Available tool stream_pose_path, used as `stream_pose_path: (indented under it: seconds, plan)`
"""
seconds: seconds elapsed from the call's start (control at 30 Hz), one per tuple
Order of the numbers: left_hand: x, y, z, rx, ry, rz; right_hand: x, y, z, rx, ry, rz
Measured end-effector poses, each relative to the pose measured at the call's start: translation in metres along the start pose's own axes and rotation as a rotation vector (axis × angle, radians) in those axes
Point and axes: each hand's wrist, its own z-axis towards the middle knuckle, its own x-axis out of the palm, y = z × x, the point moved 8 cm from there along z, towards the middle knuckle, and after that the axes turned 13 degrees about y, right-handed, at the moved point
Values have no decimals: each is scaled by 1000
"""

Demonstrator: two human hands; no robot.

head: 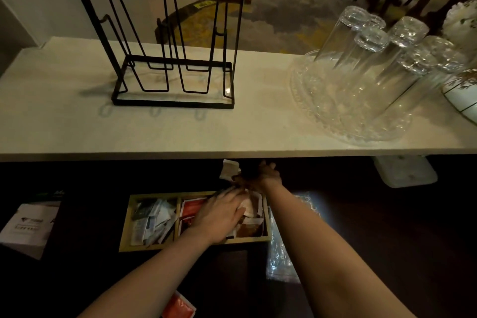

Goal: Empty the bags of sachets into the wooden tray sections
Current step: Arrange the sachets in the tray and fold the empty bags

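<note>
- Head view: the wooden tray [124,235] sits on a dark lower surface beneath the pale worktop [180,131], so both arms reach down under the edge to work.
- The left section already holds a heap of pale sachets [152,219]; the right section holds red sachets [192,208].
- The left hand [219,217] lies over the right section, fingers fairly straight and spread on the packets, probably to press them flat or steady the tray.
- The right hand [265,175] is just behind the tray's far edge, fingers curled round a dark bag [247,174] with a pale paper piece [228,169] sticking up beside it; judged as tipping the bag toward the tray.
- A crinkled clear plastic bag [280,253] lies just right of the tray, seemingly emptied.
- On the worktop stand a wire rack [178,59] and upturned glasses [374,59], well apart from the hands.
</note>
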Motion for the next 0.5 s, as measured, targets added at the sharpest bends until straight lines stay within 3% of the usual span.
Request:
stream_pose_path:
  seconds: [0.3, 0.5]
  plan:
    - [8, 1, -10, 6, -32, 72, 9, 44, -6, -98, -47, -81]
    - [17, 6, -13, 26, -20, 126, 20, 53, -1, -217, 70, -79]
